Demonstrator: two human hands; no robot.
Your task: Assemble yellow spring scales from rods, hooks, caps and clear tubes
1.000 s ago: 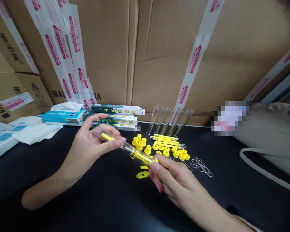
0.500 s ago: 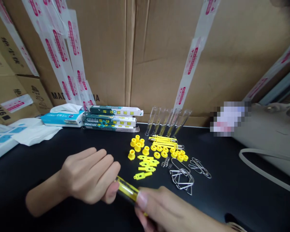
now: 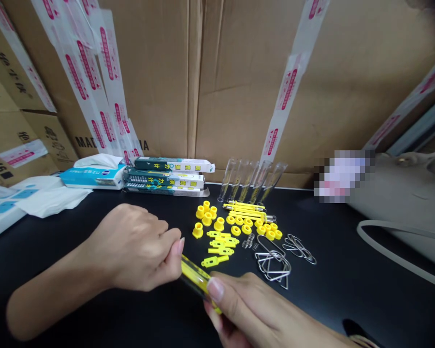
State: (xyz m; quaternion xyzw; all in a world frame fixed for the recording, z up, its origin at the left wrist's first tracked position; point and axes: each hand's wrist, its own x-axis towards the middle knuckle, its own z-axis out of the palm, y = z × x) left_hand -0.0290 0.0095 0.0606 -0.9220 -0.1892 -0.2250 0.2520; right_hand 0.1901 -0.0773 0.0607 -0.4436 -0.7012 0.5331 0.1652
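A spring scale with a clear tube and a yellow inner part is held at a slant between both hands. My left hand is a closed fist around its upper left end, hiding that end. At the lower right end, my right hand pinches the tube between thumb and fingers. Beyond the hands lie flat yellow tabs, yellow flanged caps, yellow rings and small springs. Wire hooks lie tangled to the right.
Clear tubes and yellow rods with metal springs are lined up behind the small parts. Stacked printed boxes, a blue tissue pack and a white power strip are at the left. A grey bag is right; cardboard stands behind.
My left hand has turned at the wrist, its knuckles rolling over and the thumb now showing on top at the tube's end. My right hand keeps its pinch almost unmoved.
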